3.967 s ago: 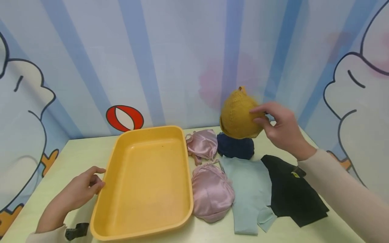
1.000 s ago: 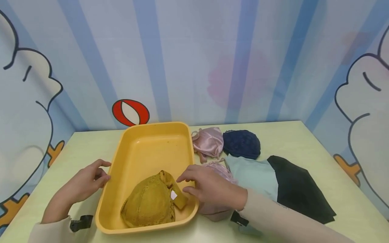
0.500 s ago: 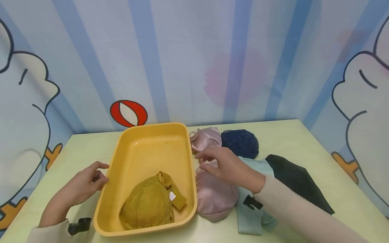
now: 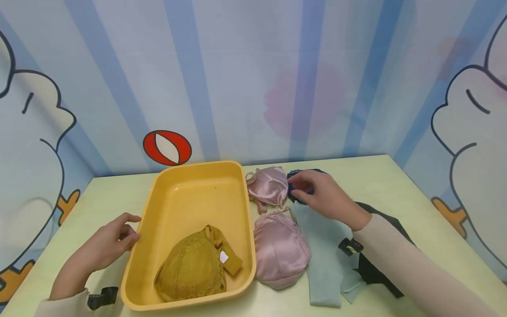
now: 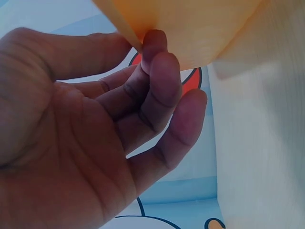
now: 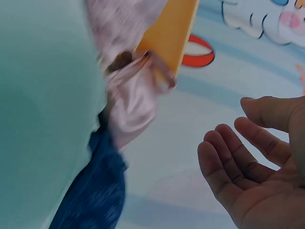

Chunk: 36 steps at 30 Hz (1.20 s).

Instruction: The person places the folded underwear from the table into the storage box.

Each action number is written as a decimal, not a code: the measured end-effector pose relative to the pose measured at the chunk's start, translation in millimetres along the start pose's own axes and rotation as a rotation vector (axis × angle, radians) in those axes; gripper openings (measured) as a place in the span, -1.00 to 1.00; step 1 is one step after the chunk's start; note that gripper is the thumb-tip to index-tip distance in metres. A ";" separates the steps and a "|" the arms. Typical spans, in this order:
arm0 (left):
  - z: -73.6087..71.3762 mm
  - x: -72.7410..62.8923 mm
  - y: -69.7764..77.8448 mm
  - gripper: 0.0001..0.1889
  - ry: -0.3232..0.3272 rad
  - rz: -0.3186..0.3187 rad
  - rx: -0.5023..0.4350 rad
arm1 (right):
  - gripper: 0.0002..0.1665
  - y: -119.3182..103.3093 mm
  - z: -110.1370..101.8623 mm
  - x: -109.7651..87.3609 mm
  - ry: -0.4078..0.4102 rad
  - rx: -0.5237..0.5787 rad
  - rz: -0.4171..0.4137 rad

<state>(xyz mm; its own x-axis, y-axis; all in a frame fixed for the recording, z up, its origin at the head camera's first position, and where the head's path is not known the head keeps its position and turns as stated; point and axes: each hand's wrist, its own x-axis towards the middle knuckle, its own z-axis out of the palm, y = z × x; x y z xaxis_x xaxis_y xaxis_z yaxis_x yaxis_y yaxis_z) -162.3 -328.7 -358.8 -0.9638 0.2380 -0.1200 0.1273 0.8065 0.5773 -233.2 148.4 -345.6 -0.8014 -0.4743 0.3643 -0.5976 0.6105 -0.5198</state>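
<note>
My left hand [image 4: 108, 242] pinches the left rim of the yellow plastic tray [image 4: 190, 202]. In the left wrist view, thumb and fingertips meet at the tray's edge. A folded mustard bra [image 4: 194, 264] with a white tag lies in the tray's near half. My right hand [image 4: 326, 193], holding nothing, hovers above the folded navy bra [image 4: 295, 176] and partly hides it in the head view. The right wrist view shows the fingers loosely bent and apart from the navy fabric [image 6: 100, 186]. Two pink satin garments, a far one [image 4: 268, 187] and a near one [image 4: 281, 253], lie beside the tray.
A mint-green garment [image 4: 325, 264] lies flat right of the near pink one. Beside it, a black garment [image 4: 372, 268] is partly covered by the right forearm. A striped backdrop [image 4: 245, 88] stands behind the pale table [image 4: 368, 176].
The right hand carried the mustard bra from the right into the tray and let it go. Now it has moved right, over the navy bra. The left hand stays at the rim.
</note>
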 end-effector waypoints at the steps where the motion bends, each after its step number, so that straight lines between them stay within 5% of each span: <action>1: 0.1 0.0 0.1 -0.56 -0.001 -0.002 -0.001 | -0.66 5.4 -0.7 0.4 -0.003 -0.003 0.017; 10: -0.3 0.1 -0.8 -0.54 -0.003 -0.011 0.001 | -0.66 40.0 -3.3 1.6 -0.051 -0.022 0.127; 36: -1.1 1.3 -2.5 -0.54 -0.017 -0.019 -0.018 | -0.49 88.9 -23.7 6.0 -0.125 -0.072 0.310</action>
<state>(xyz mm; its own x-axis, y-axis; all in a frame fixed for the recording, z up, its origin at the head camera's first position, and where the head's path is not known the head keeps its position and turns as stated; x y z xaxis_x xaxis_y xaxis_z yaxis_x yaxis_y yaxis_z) -164.1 -330.9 -359.5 -0.9620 0.2319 -0.1442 0.1048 0.8012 0.5892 -291.7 214.9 -371.3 -0.9387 -0.3306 0.0982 -0.3300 0.7786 -0.5336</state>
